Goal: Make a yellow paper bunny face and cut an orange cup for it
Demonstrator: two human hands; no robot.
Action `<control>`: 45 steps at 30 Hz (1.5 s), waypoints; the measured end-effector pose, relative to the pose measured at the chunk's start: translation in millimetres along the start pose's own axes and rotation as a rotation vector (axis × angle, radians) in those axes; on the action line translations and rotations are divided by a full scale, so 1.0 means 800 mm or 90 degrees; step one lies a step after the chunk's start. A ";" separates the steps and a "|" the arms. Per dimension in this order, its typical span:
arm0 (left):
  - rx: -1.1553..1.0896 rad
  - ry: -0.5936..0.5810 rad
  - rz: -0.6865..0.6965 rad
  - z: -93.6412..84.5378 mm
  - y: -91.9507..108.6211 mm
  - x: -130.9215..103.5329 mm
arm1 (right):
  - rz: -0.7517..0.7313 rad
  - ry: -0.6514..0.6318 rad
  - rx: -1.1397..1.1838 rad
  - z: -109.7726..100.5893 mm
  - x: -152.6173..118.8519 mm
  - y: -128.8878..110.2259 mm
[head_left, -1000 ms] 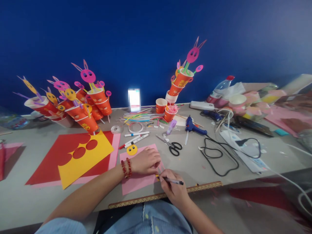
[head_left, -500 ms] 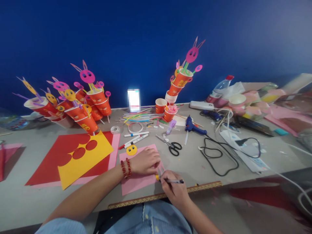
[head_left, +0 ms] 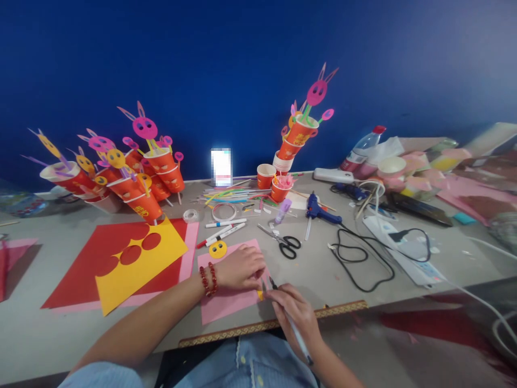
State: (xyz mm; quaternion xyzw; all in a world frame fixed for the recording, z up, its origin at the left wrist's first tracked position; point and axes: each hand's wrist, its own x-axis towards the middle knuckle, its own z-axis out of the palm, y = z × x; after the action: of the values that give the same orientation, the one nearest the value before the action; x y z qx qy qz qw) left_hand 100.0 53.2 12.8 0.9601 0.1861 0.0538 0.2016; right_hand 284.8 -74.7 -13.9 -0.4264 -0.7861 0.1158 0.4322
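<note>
Left hand's on the pink sheet near the table's front edge — can't tell its grip — right hand's holding a pen. Yellow face's already got eyes.

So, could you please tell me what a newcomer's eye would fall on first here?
Probably the leaning stacks of orange-red paper cups with pink and yellow rabbit-like paper faces, left and right of centre before the deep blue wall. Next, perhaps, the yellow paper sheet with round holes, lying partly over red paper to the left hand's left.
</note>
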 end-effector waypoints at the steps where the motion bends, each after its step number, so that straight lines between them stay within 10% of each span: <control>1: 0.001 0.000 0.000 0.000 0.000 0.000 | -0.008 -0.008 -0.012 0.000 -0.001 0.000; 22: 0.040 0.072 -0.079 -0.013 0.034 -0.025 | -0.142 -0.086 -0.164 -0.002 -0.006 0.001; 31: 0.049 0.174 -0.157 0.052 0.134 -0.093 | -0.119 -0.054 -0.161 0.002 -0.008 0.001; 45: 0.053 0.175 -0.207 0.067 0.140 -0.084 | -0.038 -0.019 -0.081 -0.001 -0.002 0.002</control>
State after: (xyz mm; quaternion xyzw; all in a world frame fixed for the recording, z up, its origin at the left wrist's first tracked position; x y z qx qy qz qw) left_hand 85.1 -87.3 7.5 0.9086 0.3666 0.1429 0.1404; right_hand 286.7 -75.4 -15.6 -0.4277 -0.8105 0.0588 0.3959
